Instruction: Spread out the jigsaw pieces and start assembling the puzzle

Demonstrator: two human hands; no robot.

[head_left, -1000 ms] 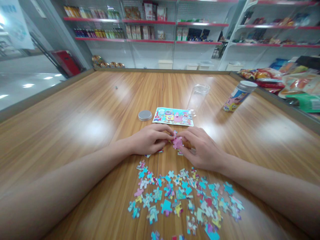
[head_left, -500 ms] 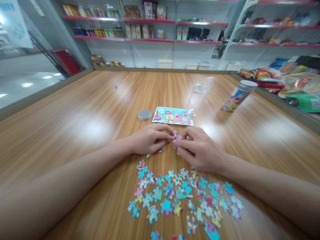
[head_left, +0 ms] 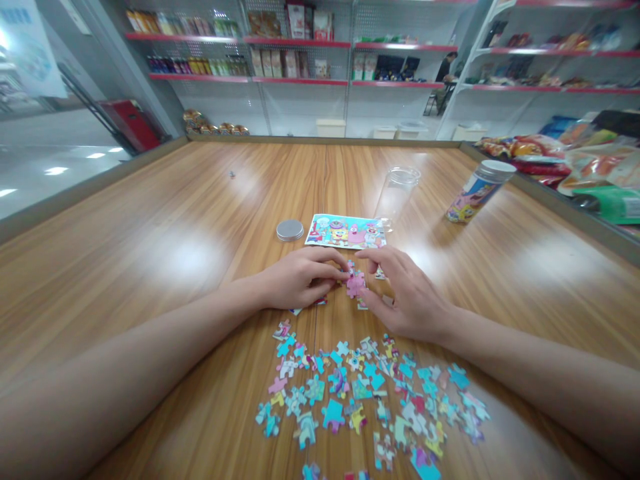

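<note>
Pink joined jigsaw pieces (head_left: 355, 284) lie flat on the wooden table between my hands. My left hand (head_left: 307, 275) rests with its fingertips on their left edge, holding them; its palm covers part of a few other pieces beside it. To the right, my right hand (head_left: 400, 287) is open, thumb and fingers apart around the pink pieces, with nothing gripped. A jigsaw piece (head_left: 380, 273) shows between its fingers. Many loose jigsaw pieces (head_left: 333, 413), mostly light blue, are scattered nearer to me. Beyond my hands lies a cartoon picture card (head_left: 345, 233).
A round silver lid (head_left: 290, 230) lies left of the card. A clear plastic jar (head_left: 397, 197) stands behind its right end, and a printed canister (head_left: 477, 193) farther right. Snack bags (head_left: 535, 150) sit past the right edge. A person (head_left: 444, 70) is far back near the shelves.
My right hand's fingers have let go of the pink jigsaw pieces and spread apart, uncovering them. My left hand has stayed in place.
</note>
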